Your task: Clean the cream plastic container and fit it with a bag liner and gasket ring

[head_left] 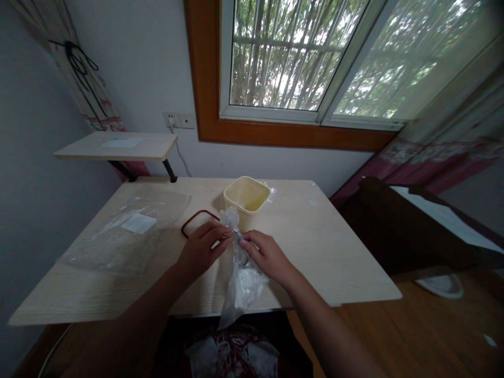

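Note:
A clear plastic bag (244, 281) hangs gathered over the front part of the table, its neck pinched together. My left hand (207, 241) is closed on the left side of that neck, thumb and fingertips together. On the right side, my right hand (268, 254) also pinches the neck. Something whitish shows through the lower part of the bag, too blurred to name. Just beyond my hands stands a pale yellow plastic bin (246, 197), open at the top. A dark red bent frame or handle (200, 212) lies behind my left hand, partly hidden by it.
A large flat clear plastic sheet or bag (118, 236) with a white label (139, 223) covers the table's left side. A small raised shelf (149, 144) stands at the back left. The wooden table (334, 252) ends at a corner on the right, beside dark furniture (378, 231).

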`<state>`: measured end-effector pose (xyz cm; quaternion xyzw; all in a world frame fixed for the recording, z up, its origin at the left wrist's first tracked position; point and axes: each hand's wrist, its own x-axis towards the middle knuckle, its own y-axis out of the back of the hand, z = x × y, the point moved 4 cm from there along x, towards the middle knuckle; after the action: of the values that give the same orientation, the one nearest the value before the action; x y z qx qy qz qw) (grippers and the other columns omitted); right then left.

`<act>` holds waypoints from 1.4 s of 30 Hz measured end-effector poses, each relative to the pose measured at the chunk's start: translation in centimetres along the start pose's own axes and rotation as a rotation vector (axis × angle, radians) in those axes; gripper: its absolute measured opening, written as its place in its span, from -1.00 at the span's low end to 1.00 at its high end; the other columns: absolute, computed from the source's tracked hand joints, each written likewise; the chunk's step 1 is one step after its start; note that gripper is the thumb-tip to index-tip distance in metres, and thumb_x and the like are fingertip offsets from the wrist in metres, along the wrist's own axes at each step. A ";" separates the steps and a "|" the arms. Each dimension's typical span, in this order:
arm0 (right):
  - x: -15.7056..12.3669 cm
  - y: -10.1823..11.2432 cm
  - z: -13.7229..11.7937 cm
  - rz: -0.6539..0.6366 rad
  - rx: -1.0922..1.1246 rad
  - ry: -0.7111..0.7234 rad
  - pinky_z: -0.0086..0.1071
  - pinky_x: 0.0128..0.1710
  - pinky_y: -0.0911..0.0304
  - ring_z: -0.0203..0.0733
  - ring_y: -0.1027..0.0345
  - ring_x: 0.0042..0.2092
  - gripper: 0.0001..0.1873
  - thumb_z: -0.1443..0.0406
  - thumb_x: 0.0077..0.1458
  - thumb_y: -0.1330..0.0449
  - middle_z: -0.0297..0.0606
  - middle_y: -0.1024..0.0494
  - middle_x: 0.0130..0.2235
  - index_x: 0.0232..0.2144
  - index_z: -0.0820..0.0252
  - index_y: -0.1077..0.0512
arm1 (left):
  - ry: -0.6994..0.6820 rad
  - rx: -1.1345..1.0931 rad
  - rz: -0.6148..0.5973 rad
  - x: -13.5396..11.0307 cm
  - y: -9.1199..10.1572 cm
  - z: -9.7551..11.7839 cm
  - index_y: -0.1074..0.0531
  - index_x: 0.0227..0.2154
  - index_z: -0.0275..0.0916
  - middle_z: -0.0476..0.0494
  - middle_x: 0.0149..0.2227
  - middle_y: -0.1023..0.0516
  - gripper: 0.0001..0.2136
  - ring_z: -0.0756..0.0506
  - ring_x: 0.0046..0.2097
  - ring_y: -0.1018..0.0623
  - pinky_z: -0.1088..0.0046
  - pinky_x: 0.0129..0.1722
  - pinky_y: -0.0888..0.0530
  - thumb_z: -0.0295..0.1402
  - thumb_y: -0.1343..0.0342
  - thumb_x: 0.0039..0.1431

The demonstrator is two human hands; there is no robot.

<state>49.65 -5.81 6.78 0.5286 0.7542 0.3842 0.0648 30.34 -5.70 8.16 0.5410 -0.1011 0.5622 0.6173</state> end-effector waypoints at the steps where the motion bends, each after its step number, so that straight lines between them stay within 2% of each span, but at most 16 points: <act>1: 0.2 -0.4 -0.1 0.009 -0.018 0.011 -0.35 -0.20 -0.29 -0.16 -0.45 -0.23 -0.78 0.21 0.39 -0.07 -0.24 -0.56 -0.29 -0.24 0.14 -0.47 | 0.033 -0.021 0.015 0.2 -0.2 0.0 -0.48 -0.09 -0.19 -0.13 -0.19 -0.60 -0.82 -0.04 -0.19 -0.62 0.43 -0.14 -0.60 -0.44 -0.21 0.26; 6: 1.4 -1.5 -0.6 0.047 -0.150 0.077 -0.31 -0.15 -0.30 -0.11 -0.44 -0.19 -0.82 0.27 0.38 -0.06 -0.18 -0.56 -0.27 -0.22 0.14 -0.45 | 0.201 -0.084 0.102 0.6 -0.3 -0.7 -0.49 -0.15 -0.21 -0.11 -0.23 -0.61 -0.86 -0.02 -0.28 -0.65 0.45 -0.21 -0.63 -0.39 -0.23 0.24; 11: 2.2 -2.3 -1.0 0.017 -0.188 0.150 -0.30 -0.10 -0.31 -0.11 -0.42 -0.16 -0.84 0.33 0.37 -0.05 -0.18 -0.56 -0.23 -0.22 0.14 -0.43 | 0.314 -0.151 0.044 0.7 -0.2 -1.6 -0.52 -0.14 -0.21 -0.13 -0.20 -0.62 -0.85 -0.01 -0.29 -0.64 0.53 -0.34 -0.62 -0.37 -0.20 0.24; 14: 2.6 -2.4 -1.1 -0.007 -0.218 0.197 -0.28 -0.09 -0.30 -0.10 -0.39 -0.16 -0.83 0.34 0.38 -0.05 -0.17 -0.55 -0.23 -0.26 0.16 -0.42 | 0.347 -0.190 0.011 0.7 0.0 -1.9 -0.54 -0.15 -0.20 -0.10 -0.26 -0.61 -0.84 0.00 -0.32 -0.61 0.58 -0.42 -0.57 -0.37 -0.22 0.22; 21: 3.3 -1.9 -1.1 -0.060 -0.295 0.226 -0.25 -0.11 -0.25 -0.08 -0.33 -0.16 -0.84 0.35 0.35 -0.09 -0.16 -0.54 -0.25 -0.29 0.18 -0.44 | 0.391 -0.175 -0.027 1.3 0.2 -1.8 -0.53 -0.27 -0.22 -0.08 -0.34 -0.59 -0.91 0.00 -0.35 -0.57 0.56 -0.41 -0.53 -0.40 -0.22 0.15; 26: 3.6 -1.6 -1.4 -0.084 -0.304 0.235 -0.24 -0.10 -0.25 -0.08 -0.33 -0.14 -0.84 0.38 0.34 -0.10 -0.16 -0.55 -0.25 -0.27 0.18 -0.47 | 0.428 -0.182 0.002 1.6 -0.1 -2.0 -0.51 -0.33 -0.21 -0.08 -0.36 -0.57 -0.92 0.00 -0.38 -0.54 0.54 -0.41 -0.50 -0.43 -0.19 0.08; 29: 3.6 -1.6 -1.7 -0.076 -0.291 0.214 -0.21 -0.06 -0.28 -0.06 -0.36 -0.12 -0.84 0.33 0.36 -0.10 -0.14 -0.57 -0.21 -0.23 0.18 -0.49 | 0.503 -0.252 0.010 1.5 -0.1 -2.2 -0.51 -0.35 -0.22 -0.05 -0.41 -0.55 -0.93 0.00 -0.41 -0.53 0.53 -0.42 -0.48 -0.40 -0.19 0.07; 32: 3.5 -1.4 -2.0 -0.025 -0.197 0.161 -0.22 -0.04 -0.31 -0.07 -0.41 -0.09 -0.85 0.28 0.35 -0.13 -0.14 -0.58 -0.18 -0.17 0.18 -0.50 | 0.634 -0.416 0.001 1.2 -0.2 -2.8 -0.48 -0.34 -0.23 0.01 -0.51 -0.50 -0.89 0.00 -0.48 -0.51 0.53 -0.48 -0.46 -0.32 -0.20 0.08; 36: 3.5 -0.6 -2.3 0.172 0.011 0.075 -0.25 -0.03 -0.35 -0.12 -0.48 -0.08 -0.81 0.25 0.34 -0.15 -0.17 -0.61 -0.12 -0.06 0.13 -0.50 | 0.795 -0.645 0.037 0.6 -0.6 -4.0 -0.45 -0.30 -0.23 0.07 -0.55 -0.47 -0.80 0.03 -0.55 -0.46 0.53 -0.53 -0.42 -0.24 -0.23 0.08; 39: 3.7 -0.3 -2.6 0.272 0.055 0.088 -0.25 -0.02 -0.37 -0.12 -0.50 -0.08 -0.81 0.26 0.33 -0.16 -0.20 -0.63 -0.13 -0.07 0.08 -0.52 | 0.833 -0.734 0.030 0.5 -0.8 -4.4 -0.45 -0.30 -0.24 0.07 -0.55 -0.47 -0.79 0.03 -0.54 -0.45 0.53 -0.53 -0.40 -0.22 -0.24 0.08; 42: 4.0 -0.4 -2.9 0.286 0.028 0.140 -0.22 -0.01 -0.39 -0.11 -0.50 -0.09 -0.82 0.25 0.30 -0.20 -0.21 -0.63 -0.13 -0.07 0.04 -0.53 | 0.826 -0.745 -0.023 0.7 -0.8 -4.1 -0.46 -0.32 -0.25 0.06 -0.56 -0.44 -0.78 0.03 -0.53 -0.44 0.52 -0.51 -0.40 -0.20 -0.25 0.08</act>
<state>46.23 -3.97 9.77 0.6036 0.6790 0.4148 -0.0505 29.24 -1.88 6.61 0.0221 -0.0367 0.6470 0.7613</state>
